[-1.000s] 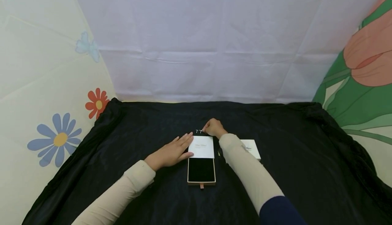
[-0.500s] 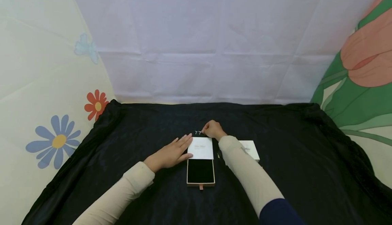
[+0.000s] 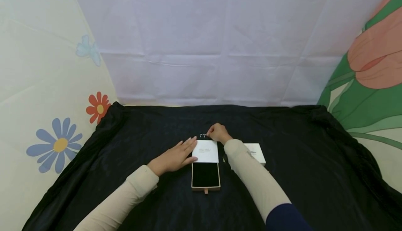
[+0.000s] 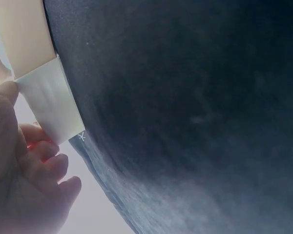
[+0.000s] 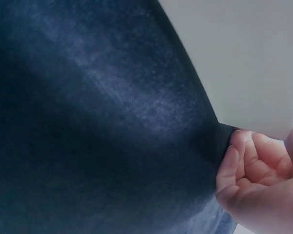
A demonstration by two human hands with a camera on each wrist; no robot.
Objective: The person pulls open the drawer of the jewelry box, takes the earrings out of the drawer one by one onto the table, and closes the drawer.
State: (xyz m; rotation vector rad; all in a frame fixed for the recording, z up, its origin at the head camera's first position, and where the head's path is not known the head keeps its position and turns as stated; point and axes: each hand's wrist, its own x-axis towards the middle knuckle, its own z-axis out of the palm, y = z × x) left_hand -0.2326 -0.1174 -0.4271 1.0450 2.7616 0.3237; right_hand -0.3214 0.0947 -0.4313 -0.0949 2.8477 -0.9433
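A flat white box sleeve with faint lettering lies mid-table, its black-lined drawer pulled out toward me. My left hand rests along the sleeve's left side, fingers extended and thumb at its lower corner. In the left wrist view, those fingers and the thumb lie along the box edge. Just beyond the sleeve are two tiny silver T-shaped pieces. My right hand has its fingers curled, with thumb and fingertips pinching at the right-hand piece. The right wrist view hides what lies between the fingertips.
A second white box with lettering stands to the right, partly behind my right forearm. A small orange pull tab sticks out from the drawer's front. Dark cloth covers the table, with a white backdrop behind.
Both hands keep their places, and the boxes and silver pieces stay put. Only the head view shifts slightly.
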